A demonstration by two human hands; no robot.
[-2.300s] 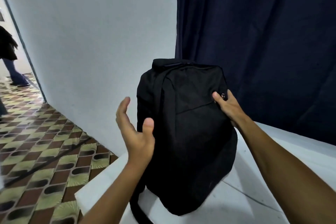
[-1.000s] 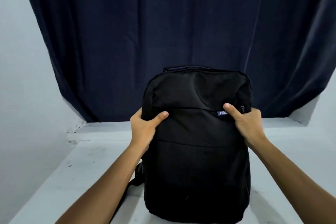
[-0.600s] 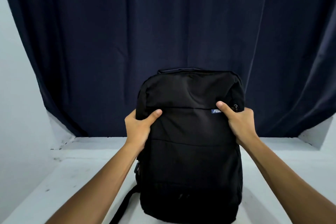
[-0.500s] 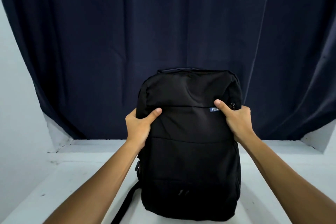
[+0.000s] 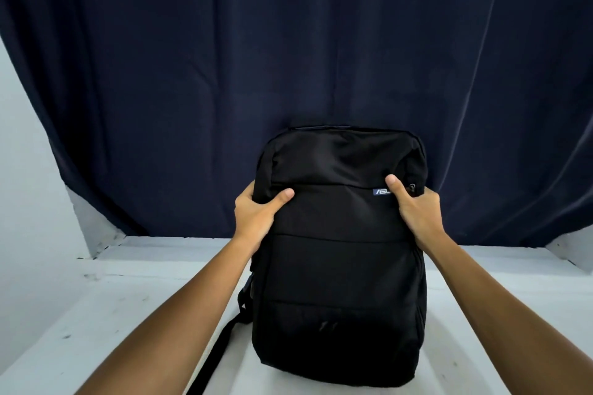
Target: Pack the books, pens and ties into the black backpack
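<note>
The black backpack [image 5: 340,266] stands upright on the white table [image 5: 96,324], its front toward me and its zips closed. My left hand [image 5: 256,218] grips its left side, thumb across the front panel. My right hand [image 5: 417,212] grips its right side, thumb beside the small blue logo tag [image 5: 382,192]. A black shoulder strap [image 5: 218,346] trails off the lower left of the bag. No books, pens or ties are in view.
A dark navy curtain [image 5: 288,58] hangs right behind the table. White wall [image 5: 29,170] rises at the left, and a white corner [image 5: 574,250] shows at the far right. Bare tabletop lies on both sides of the backpack.
The view swung from the tiled hallway side to face the curtain. Both hands closed on the backpack's sides, and it now stands squarely in front of me, slightly lower in view.
</note>
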